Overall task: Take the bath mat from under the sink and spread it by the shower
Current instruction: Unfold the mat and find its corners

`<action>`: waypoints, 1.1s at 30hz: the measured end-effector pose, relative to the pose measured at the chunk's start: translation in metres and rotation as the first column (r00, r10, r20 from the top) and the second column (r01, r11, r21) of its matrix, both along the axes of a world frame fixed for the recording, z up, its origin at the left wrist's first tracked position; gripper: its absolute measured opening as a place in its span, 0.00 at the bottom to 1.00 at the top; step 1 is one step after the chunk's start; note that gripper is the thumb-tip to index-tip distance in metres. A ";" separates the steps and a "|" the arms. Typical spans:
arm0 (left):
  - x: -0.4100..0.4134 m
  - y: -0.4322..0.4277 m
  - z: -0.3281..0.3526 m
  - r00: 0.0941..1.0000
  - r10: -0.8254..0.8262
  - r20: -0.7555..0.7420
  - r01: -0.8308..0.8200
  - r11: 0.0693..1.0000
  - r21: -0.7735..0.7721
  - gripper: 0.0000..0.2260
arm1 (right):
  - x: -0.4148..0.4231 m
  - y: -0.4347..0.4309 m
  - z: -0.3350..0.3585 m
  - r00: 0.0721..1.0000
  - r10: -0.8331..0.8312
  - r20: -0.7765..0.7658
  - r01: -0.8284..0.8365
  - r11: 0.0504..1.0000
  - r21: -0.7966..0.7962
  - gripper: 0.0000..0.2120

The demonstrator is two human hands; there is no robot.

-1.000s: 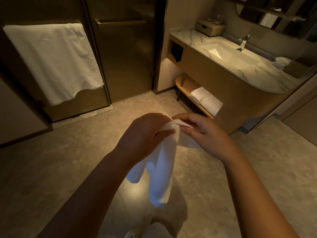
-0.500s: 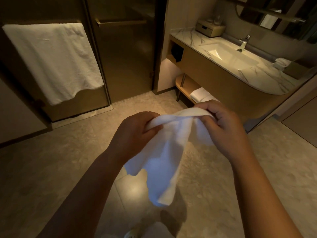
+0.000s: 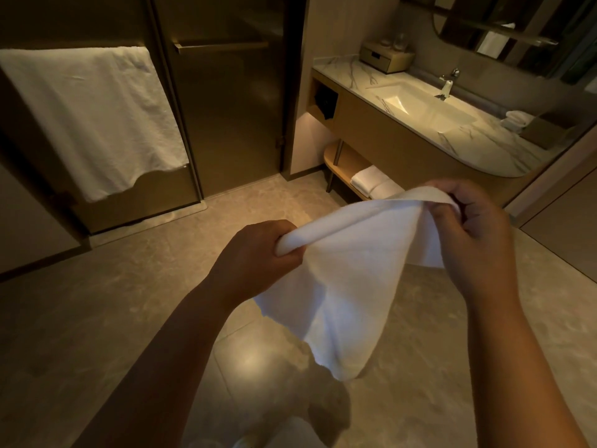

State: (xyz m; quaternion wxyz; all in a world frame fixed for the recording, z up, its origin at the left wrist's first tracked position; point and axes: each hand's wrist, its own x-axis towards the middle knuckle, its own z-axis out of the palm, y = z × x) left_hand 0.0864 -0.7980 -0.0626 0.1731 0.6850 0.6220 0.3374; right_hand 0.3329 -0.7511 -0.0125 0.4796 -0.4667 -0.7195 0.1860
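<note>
A white bath mat (image 3: 349,279) hangs in the air in front of me, stretched along its top edge between both hands. My left hand (image 3: 255,253) is clenched on its left corner. My right hand (image 3: 475,231) pinches the right end, held a bit higher. The lower part of the mat droops in folds above the tiled floor (image 3: 97,318). The glass shower door (image 3: 226,118) stands shut ahead, left of the sink vanity (image 3: 420,147).
A large white towel (image 3: 93,118) hangs on the glass panel at the left. Folded white towels (image 3: 371,182) lie on the shelf under the sink. A small box (image 3: 386,58) and a faucet (image 3: 447,84) stand on the marble counter. A light spot reflects on the floor below my hands.
My hands have moved apart, the right one going right and up, and the bunched mat has opened out between them.
</note>
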 end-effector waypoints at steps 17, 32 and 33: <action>0.019 -0.004 0.035 0.981 -0.052 -0.188 0.068 0.994 0.080 0.10 | -0.005 -0.019 -0.011 0.872 0.462 0.160 -0.351 0.819 -0.453 0.26; 0.003 -0.012 0.040 0.966 -0.069 -0.248 0.078 0.997 0.027 0.11 | -0.072 -0.037 -0.017 0.906 0.268 0.329 -0.162 0.935 -0.317 0.11; 0.002 -0.013 0.040 0.969 -0.062 -0.239 0.073 0.997 0.036 0.11 | -0.072 -0.037 -0.017 0.906 0.254 0.338 -0.149 0.940 -0.305 0.11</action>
